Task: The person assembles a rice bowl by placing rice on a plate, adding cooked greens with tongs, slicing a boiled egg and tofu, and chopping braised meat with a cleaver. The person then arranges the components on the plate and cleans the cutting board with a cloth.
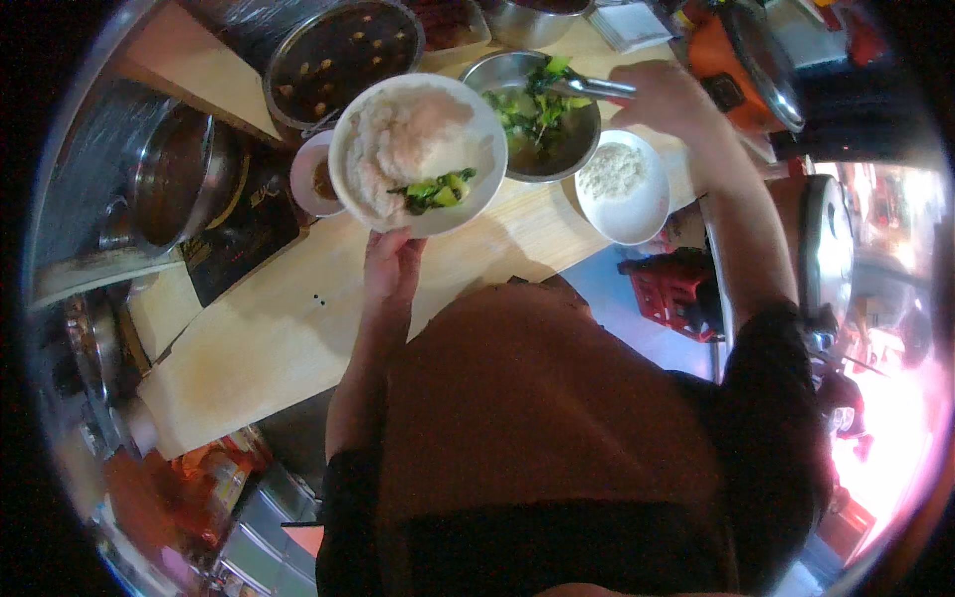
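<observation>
Top centre, my left hand (393, 261) grips the rice plate (418, 149) from below; my right hand (667, 95), outstretched, clasps tongs (592, 88) over the greens bowl (537, 119).

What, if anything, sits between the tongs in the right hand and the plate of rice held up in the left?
Nothing visible. The right hand holds metal tongs over the steel bowl of greens, right beside the plate of rice that the left hand holds.

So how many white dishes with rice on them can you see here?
2. One plate of rice with greens is held up by the left hand; a second plate of rice sits on the wooden counter by the metal bowl of greens.
</observation>
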`<state>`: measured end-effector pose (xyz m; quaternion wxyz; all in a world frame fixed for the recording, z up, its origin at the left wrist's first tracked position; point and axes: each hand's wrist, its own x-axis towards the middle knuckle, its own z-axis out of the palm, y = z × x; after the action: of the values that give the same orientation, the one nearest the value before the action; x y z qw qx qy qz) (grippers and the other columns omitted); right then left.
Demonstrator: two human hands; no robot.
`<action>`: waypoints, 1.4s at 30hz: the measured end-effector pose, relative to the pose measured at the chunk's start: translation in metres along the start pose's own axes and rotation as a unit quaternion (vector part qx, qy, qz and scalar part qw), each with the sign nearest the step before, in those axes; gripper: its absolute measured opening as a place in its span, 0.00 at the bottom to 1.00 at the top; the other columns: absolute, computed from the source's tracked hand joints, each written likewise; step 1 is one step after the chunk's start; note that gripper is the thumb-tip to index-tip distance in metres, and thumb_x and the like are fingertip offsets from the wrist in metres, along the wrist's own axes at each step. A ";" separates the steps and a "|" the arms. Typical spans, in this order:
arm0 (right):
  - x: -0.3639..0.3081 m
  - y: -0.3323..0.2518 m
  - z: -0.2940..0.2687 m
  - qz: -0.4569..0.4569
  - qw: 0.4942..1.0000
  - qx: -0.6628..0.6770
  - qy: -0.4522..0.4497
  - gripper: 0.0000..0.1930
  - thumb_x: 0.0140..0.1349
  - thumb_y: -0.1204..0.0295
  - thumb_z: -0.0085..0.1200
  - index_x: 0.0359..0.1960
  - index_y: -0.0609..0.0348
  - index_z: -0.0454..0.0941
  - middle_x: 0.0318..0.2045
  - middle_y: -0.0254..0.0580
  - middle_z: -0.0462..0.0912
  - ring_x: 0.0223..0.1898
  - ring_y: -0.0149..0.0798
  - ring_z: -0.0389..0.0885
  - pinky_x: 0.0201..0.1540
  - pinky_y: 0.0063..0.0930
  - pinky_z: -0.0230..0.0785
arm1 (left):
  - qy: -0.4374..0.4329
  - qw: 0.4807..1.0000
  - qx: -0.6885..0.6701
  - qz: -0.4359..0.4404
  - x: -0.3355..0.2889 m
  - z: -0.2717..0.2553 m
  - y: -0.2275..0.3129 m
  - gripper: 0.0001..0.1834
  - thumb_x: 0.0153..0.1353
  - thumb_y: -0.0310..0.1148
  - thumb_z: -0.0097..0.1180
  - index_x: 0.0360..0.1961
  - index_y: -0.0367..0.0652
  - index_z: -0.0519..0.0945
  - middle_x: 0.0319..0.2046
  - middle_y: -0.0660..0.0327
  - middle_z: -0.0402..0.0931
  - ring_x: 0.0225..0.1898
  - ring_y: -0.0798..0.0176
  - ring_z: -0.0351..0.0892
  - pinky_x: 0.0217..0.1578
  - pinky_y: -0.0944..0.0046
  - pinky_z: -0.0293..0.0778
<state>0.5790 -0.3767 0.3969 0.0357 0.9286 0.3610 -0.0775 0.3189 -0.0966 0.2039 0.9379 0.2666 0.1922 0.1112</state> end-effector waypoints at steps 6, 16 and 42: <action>-0.040 -0.040 -0.055 -0.035 0.997 0.045 0.043 0.19 0.44 0.60 0.68 0.37 0.53 0.80 0.30 0.45 0.83 0.40 0.50 0.82 0.46 0.45 0.73 | -0.058 0.998 -0.026 -0.018 0.008 0.011 -0.007 0.32 0.55 0.17 0.48 0.64 0.40 0.65 0.62 0.56 0.68 0.63 0.55 0.68 0.64 0.52 0.66; -0.034 -0.110 0.011 -0.069 0.997 0.034 -0.028 0.28 0.41 0.58 0.72 0.44 0.56 0.78 0.36 0.49 0.83 0.43 0.54 0.82 0.49 0.46 0.74 | -0.046 0.997 -0.010 -0.055 -0.008 0.009 -0.003 0.32 0.54 0.19 0.52 0.63 0.40 0.64 0.59 0.57 0.69 0.60 0.57 0.71 0.62 0.54 0.69; -0.048 -0.161 -0.013 -0.181 0.974 -0.080 0.111 0.07 0.53 0.75 0.53 0.34 0.61 0.78 0.29 0.46 0.83 0.34 0.47 0.85 0.31 0.38 0.79 | -0.031 0.999 -0.028 -0.021 -0.029 0.004 0.012 0.32 0.53 0.19 0.52 0.63 0.40 0.64 0.59 0.58 0.71 0.59 0.58 0.72 0.62 0.54 0.69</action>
<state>0.4363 -0.2884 0.4167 0.0551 0.8448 0.5299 0.0500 0.2932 -0.0971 0.2222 0.9525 0.2398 0.1656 0.0884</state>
